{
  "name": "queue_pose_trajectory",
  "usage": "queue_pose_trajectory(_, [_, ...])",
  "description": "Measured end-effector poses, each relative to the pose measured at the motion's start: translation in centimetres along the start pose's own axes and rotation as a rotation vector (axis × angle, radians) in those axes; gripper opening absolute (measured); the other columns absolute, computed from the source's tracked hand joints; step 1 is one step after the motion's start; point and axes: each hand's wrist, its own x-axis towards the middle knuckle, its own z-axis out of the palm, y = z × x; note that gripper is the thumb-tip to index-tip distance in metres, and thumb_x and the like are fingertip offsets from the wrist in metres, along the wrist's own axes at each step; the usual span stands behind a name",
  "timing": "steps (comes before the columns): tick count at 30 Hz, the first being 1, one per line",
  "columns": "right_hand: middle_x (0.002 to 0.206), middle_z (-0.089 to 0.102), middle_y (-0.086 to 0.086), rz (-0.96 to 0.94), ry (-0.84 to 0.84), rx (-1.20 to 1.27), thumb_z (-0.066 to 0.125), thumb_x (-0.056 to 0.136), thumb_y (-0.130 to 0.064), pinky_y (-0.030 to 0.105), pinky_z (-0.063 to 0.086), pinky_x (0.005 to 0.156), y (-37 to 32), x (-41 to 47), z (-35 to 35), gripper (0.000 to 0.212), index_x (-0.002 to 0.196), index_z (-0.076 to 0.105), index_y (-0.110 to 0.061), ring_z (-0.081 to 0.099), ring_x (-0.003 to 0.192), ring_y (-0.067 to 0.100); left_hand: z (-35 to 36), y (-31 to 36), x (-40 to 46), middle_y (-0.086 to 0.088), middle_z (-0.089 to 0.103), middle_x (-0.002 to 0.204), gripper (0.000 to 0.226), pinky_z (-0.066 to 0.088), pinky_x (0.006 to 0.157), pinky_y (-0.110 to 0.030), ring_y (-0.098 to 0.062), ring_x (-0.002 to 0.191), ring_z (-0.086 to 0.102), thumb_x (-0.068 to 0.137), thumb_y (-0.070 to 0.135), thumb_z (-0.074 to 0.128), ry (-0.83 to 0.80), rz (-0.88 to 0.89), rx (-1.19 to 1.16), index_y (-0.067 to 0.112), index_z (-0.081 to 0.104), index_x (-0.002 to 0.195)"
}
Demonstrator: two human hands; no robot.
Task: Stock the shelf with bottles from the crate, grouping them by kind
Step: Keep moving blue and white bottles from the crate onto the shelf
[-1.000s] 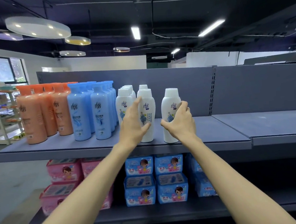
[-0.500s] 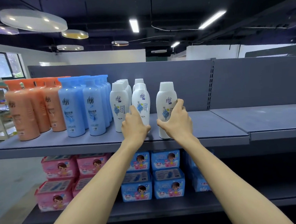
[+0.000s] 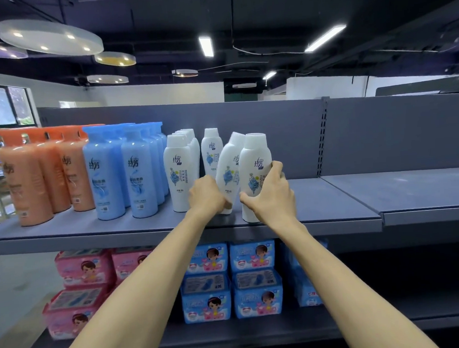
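On the shelf (image 3: 334,215), from left: orange bottles (image 3: 25,185), blue bottles (image 3: 103,177), white bottles (image 3: 180,171). The left hand (image 3: 206,195) grips a tilted bottle (image 3: 228,171) low; the right hand (image 3: 270,195) holds an upright bottle (image 3: 255,166) touching it.

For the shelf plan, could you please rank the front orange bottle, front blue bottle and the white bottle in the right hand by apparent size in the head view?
1. Front orange bottle
2. Front blue bottle
3. White bottle, gripped by the right hand

Orange and blue look close; wide-angle distortion makes their order unsure.
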Motion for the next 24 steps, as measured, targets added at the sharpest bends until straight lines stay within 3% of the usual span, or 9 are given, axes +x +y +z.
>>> queue_pose_trajectory(6, [0.113,0.052,0.005,0.014,-0.015,-0.019,0.077,0.076,-0.041,0.031,0.042,0.069,0.1,0.6,0.4,0.067,0.118,0.032,-0.014,0.058,0.098,0.027,0.6,-2.2,0.6,-0.005,0.071,0.101,0.052,0.056,0.085,-0.034,-0.023,0.096,0.066,0.06,0.028,0.091,-0.042,-0.011,-0.189,0.01,0.069,0.103])
queue_pose_trajectory(11, [0.114,0.052,0.005,0.034,-0.017,-0.027,0.076,0.076,-0.04,0.032,0.042,0.07,0.4,1.0,0.7,0.066,0.117,0.032,-0.014,0.059,0.098,0.029,0.8,-2.7,0.3,-0.005,0.07,0.106,0.052,0.052,0.083,-0.027,-0.021,0.098,0.065,0.063,0.021,0.09,-0.042,-0.017,-0.262,0.008,0.067,0.108])
queue_pose_trajectory(19, [0.113,0.053,0.006,0.017,-0.019,-0.028,0.077,0.075,-0.039,0.032,0.041,0.068,0.7,1.0,0.7,0.066,0.117,0.033,-0.012,0.059,0.095,0.029,2.7,0.4,-2.4,-0.011,0.055,0.116,0.065,0.049,0.08,-0.042,-0.033,0.105,0.059,0.072,0.032,0.082,0.293,-0.023,-0.07,0.009,0.038,0.114])
queue_pose_trajectory(24, [0.112,0.053,0.006,0.009,-0.015,-0.021,0.077,0.075,-0.039,0.032,0.042,0.068,0.7,1.0,0.7,0.067,0.118,0.033,-0.012,0.059,0.096,0.029,3.4,0.9,-1.6,-0.014,0.056,0.117,0.063,0.05,0.081,-0.04,-0.035,0.107,0.06,0.077,0.032,0.079,0.3,-0.038,-0.026,0.005,0.039,0.117])
